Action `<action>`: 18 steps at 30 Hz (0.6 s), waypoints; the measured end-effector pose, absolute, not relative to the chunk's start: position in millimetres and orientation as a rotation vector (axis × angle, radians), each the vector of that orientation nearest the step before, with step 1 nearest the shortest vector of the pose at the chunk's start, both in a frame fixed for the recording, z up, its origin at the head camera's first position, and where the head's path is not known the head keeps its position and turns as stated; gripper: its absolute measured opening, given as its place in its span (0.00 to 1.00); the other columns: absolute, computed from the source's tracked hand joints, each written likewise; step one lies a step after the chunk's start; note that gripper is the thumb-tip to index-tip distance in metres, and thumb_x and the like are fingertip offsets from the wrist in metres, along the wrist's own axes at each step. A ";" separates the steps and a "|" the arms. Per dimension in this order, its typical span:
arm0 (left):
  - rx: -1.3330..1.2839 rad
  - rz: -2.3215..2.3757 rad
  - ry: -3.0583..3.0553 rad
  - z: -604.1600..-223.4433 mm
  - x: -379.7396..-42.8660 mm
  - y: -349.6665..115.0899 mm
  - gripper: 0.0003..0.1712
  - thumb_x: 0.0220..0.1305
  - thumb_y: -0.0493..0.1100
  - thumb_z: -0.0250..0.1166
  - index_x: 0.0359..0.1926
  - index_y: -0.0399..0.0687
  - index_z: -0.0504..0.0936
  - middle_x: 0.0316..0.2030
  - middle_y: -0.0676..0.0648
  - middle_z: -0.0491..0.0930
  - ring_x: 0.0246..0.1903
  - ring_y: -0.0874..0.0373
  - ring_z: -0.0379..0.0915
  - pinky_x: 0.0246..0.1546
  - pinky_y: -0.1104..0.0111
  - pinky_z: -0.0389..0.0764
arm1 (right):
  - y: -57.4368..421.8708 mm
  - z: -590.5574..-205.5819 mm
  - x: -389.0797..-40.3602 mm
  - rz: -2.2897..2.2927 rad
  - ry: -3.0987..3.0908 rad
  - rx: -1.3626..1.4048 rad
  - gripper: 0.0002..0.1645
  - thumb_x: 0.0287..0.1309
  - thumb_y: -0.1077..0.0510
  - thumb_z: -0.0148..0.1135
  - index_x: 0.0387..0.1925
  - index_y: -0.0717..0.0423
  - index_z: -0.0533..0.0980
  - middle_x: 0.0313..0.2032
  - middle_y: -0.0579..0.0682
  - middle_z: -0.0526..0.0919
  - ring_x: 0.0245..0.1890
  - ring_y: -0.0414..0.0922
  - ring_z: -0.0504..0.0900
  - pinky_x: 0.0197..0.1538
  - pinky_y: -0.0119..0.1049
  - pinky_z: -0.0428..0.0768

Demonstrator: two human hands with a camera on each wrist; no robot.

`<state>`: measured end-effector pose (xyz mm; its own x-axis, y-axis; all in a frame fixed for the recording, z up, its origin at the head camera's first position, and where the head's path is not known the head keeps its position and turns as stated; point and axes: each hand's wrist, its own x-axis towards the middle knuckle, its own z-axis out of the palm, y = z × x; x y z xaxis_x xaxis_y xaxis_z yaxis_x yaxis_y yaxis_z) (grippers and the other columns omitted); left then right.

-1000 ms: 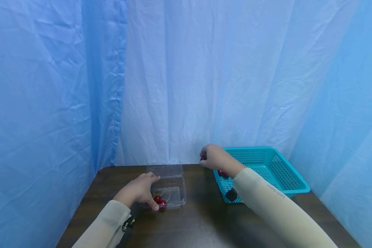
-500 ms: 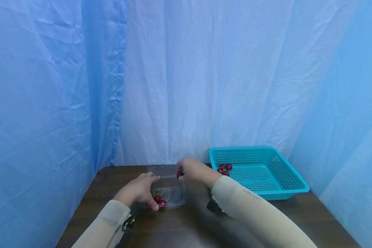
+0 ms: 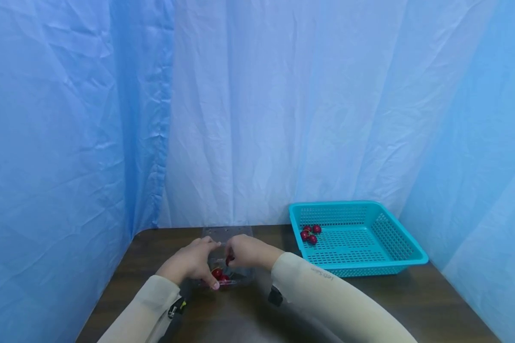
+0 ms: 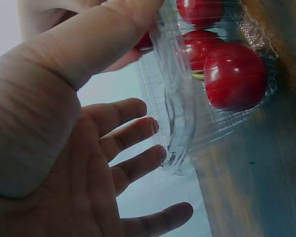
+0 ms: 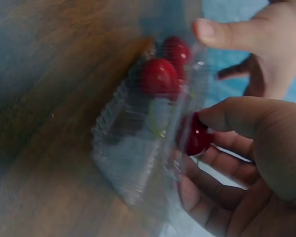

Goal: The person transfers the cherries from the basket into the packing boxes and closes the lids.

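My right hand [image 3: 248,251] pinches a dark red cherry [image 5: 199,139] between thumb and fingers, just over the rim of a clear plastic clamshell box [image 5: 130,170]. Inside that box lie red cherries [image 4: 235,76] with green stems, bunched toward its left end. My left hand [image 3: 191,261] rests on the box's left side, thumb on the near rim and fairly straight fingers spread across, some fingertips touching the rim. Behind, the box's clear lid [image 3: 226,233] lies folded back. In the head view, the right hand covers part of the box.
A turquoise perforated basket [image 3: 369,270] stands at the right of the dark wooden table [image 3: 223,319]. Several cherries [image 3: 312,239] sit in its left part. Blue-white curtains [image 3: 257,114] hang behind and at both sides.
From above the basket's left edge, my right hand has moved left and down to the clear box, carrying the cherry. My left hand stays in place on the box.
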<state>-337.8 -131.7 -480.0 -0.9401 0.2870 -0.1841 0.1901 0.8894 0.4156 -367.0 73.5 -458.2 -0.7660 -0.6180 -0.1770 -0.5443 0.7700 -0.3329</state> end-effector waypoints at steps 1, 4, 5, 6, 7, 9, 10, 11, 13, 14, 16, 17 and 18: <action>0.361 0.587 2.814 -480.5 -337.7 -132.3 0.68 0.41 0.59 0.97 0.83 0.55 0.75 0.76 0.43 0.76 0.72 0.41 0.75 0.66 0.34 0.86 | 71.3 -461.1 -367.3 -0.376 2.681 -0.901 0.07 0.70 0.59 0.80 0.47 0.48 0.91 0.40 0.43 0.91 0.36 0.36 0.87 0.45 0.31 0.91; 0.364 0.585 2.813 -480.6 -338.6 -133.5 0.68 0.41 0.59 0.97 0.84 0.55 0.75 0.76 0.42 0.76 0.73 0.40 0.75 0.67 0.34 0.86 | 67.1 -467.9 -367.7 -0.374 2.665 -0.881 0.05 0.70 0.58 0.81 0.44 0.46 0.91 0.37 0.41 0.90 0.34 0.36 0.86 0.43 0.31 0.91; 0.362 0.584 2.814 -480.0 -339.0 -133.5 0.68 0.42 0.59 0.97 0.84 0.55 0.75 0.77 0.42 0.75 0.73 0.40 0.75 0.67 0.34 0.86 | 66.4 -469.5 -368.0 -0.374 2.664 -0.881 0.05 0.70 0.58 0.82 0.43 0.46 0.91 0.36 0.41 0.90 0.33 0.36 0.86 0.42 0.31 0.90; 0.361 0.586 2.814 -479.5 -339.5 -133.5 0.68 0.42 0.59 0.97 0.84 0.55 0.75 0.77 0.42 0.75 0.73 0.39 0.75 0.66 0.33 0.86 | 66.0 -471.0 -368.1 -0.373 2.662 -0.884 0.05 0.69 0.58 0.82 0.42 0.46 0.90 0.35 0.40 0.89 0.33 0.36 0.86 0.41 0.30 0.90; 0.359 0.586 2.813 -479.1 -339.8 -133.5 0.68 0.42 0.59 0.97 0.84 0.56 0.75 0.77 0.42 0.75 0.73 0.39 0.75 0.66 0.33 0.86 | 65.6 -472.4 -368.1 -0.375 2.663 -0.884 0.05 0.69 0.58 0.82 0.41 0.46 0.90 0.35 0.40 0.89 0.32 0.36 0.86 0.41 0.30 0.90; 0.351 0.585 2.811 -479.3 -340.5 -133.6 0.68 0.41 0.59 0.97 0.84 0.56 0.75 0.77 0.42 0.75 0.74 0.39 0.75 0.66 0.33 0.86 | 65.1 -475.3 -367.8 -0.379 2.664 -0.889 0.06 0.68 0.58 0.82 0.41 0.45 0.89 0.34 0.40 0.89 0.33 0.36 0.85 0.41 0.30 0.89; 0.351 0.583 2.811 -479.5 -340.6 -133.7 0.68 0.41 0.59 0.97 0.84 0.56 0.75 0.77 0.42 0.75 0.74 0.39 0.75 0.66 0.33 0.86 | 64.9 -476.8 -367.6 -0.381 2.664 -0.889 0.07 0.67 0.58 0.83 0.41 0.45 0.89 0.35 0.40 0.88 0.33 0.35 0.85 0.41 0.30 0.89; 0.350 0.582 2.811 -479.7 -340.7 -133.6 0.68 0.41 0.59 0.97 0.84 0.56 0.75 0.77 0.42 0.75 0.74 0.39 0.75 0.66 0.33 0.86 | 64.7 -478.3 -367.3 -0.379 2.667 -0.892 0.07 0.67 0.58 0.83 0.42 0.45 0.89 0.35 0.40 0.88 0.33 0.35 0.85 0.41 0.30 0.89; 0.353 0.579 2.810 -480.2 -340.4 -133.5 0.68 0.41 0.59 0.97 0.84 0.56 0.75 0.77 0.42 0.75 0.74 0.39 0.75 0.66 0.33 0.86 | 64.4 -480.6 -366.7 -0.380 2.670 -0.893 0.08 0.66 0.58 0.83 0.42 0.45 0.89 0.35 0.40 0.88 0.33 0.35 0.85 0.41 0.29 0.88; 0.355 0.580 2.810 -480.5 -340.2 -133.4 0.68 0.41 0.59 0.97 0.84 0.56 0.75 0.77 0.42 0.75 0.74 0.39 0.75 0.66 0.34 0.86 | 64.3 -481.5 -366.4 -0.382 2.669 -0.895 0.08 0.66 0.58 0.83 0.43 0.45 0.89 0.35 0.40 0.88 0.33 0.35 0.85 0.41 0.29 0.88; 0.360 0.579 2.812 -480.4 -339.1 -133.0 0.68 0.41 0.59 0.97 0.83 0.56 0.75 0.77 0.42 0.76 0.73 0.40 0.75 0.66 0.34 0.87 | 64.1 -482.8 -366.3 -0.386 2.666 -0.899 0.08 0.66 0.58 0.83 0.44 0.46 0.90 0.35 0.40 0.89 0.33 0.35 0.85 0.41 0.29 0.88; 0.362 0.576 2.812 -480.2 -338.8 -132.8 0.68 0.41 0.59 0.97 0.83 0.56 0.75 0.77 0.42 0.76 0.73 0.41 0.75 0.66 0.34 0.87 | 64.1 -483.1 -366.4 -0.384 2.667 -0.902 0.08 0.67 0.58 0.83 0.44 0.46 0.90 0.35 0.40 0.89 0.33 0.34 0.85 0.42 0.29 0.88; 0.364 0.572 2.814 -479.8 -338.2 -132.4 0.68 0.41 0.59 0.97 0.83 0.56 0.76 0.77 0.42 0.75 0.72 0.41 0.75 0.66 0.34 0.86 | 64.1 -483.3 -366.3 -0.376 2.671 -0.909 0.08 0.67 0.58 0.83 0.44 0.46 0.90 0.35 0.40 0.90 0.33 0.34 0.86 0.42 0.29 0.88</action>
<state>-338.2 -132.4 -479.8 -0.9384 0.2893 -0.1891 0.1924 0.8918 0.4094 -366.3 64.1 -483.3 -0.7573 -0.6247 -0.1904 -0.5477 0.7663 -0.3357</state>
